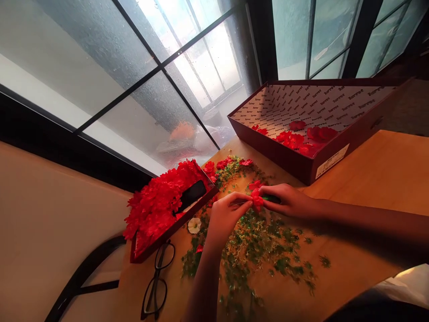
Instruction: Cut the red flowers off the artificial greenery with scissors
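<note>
Green plastic scraps (254, 243) lie under the left hand (226, 219) and right hand (288, 200), pinching a fabric-looking red flower (257, 199).

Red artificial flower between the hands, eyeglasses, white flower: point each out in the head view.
Red artificial flower (257, 200): head view, on its petals.
Eyeglasses (156, 273): head view, on the bridge.
White flower (194, 225): head view, on the bloom's centre.

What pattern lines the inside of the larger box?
The box's inner wall is white with rows of dark lettering, clearest in the head view.

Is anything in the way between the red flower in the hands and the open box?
Just the raised near wall of the open box stands between the red flower and the box's inside.
</note>
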A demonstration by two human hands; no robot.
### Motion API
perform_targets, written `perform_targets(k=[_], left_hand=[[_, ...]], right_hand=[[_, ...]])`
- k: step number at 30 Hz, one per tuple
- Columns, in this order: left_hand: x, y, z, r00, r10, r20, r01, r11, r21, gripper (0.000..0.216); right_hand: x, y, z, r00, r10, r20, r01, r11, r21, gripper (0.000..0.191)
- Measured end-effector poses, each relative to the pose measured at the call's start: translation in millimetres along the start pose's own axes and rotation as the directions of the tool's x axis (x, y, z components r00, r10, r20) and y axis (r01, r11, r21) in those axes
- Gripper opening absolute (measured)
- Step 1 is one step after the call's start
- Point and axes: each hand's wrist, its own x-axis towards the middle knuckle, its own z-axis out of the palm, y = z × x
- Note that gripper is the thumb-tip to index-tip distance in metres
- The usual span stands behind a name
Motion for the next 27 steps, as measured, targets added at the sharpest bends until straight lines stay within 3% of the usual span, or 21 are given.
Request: perform_targets(k=[7, 11, 16, 20, 23, 27], left_hand=[[-0.5, 1.1, 2.7, 1.000, 0.009, 0.005, -0.009, 0.998, -0.067, 0.012], [-2.6, 5.9, 1.0, 0.998, 0.063, -0.032, -0.061, 0.997, 0.043, 0.007], [-4.2, 6.9, -4.3, 0.996, 0.067, 0.059, -0.075, 0.989, 0.130, 0.016], [-2.6, 1.8, 3.5, 0.996, 0.093, 0.004, -0.093, 0.984, 0.155, 0.012], [-1.5, 3.6, 0.0, 0.995, 0.091, 0.041, -0.094, 0.991, 0.100, 0.015], [-0.6, 0.8, -27.6, 0.999, -0.007, 0.043, 0.004, 0.998, 0.065, 0.036]], right_hand=[[2.6, -4.5, -0.2, 0.996, 0.092, -0.004, -0.088, 0.963, 0.256, 0.030], [3.8, -2.3, 0.2, 0.997, 0.076, -0.003, -0.074, 0.987, 0.142, 0.030], [1.5, -0.2, -0.1, 1.000, 0.000, 0.016, -0.001, 0.999, 0.054, 0.025], [-2.3, 3.1, 2.2, 1.000, 0.020, 0.022, -0.019, 0.999, -0.046, 0.022], [-2.3, 5.6, 3.1, 0.999, 0.011, 0.039, -0.011, 1.000, 0.013, 0.022], [1.9, 8.5, 1.8, 0.998, 0.052, -0.036, -0.048, 0.992, 0.119, 0.026]])
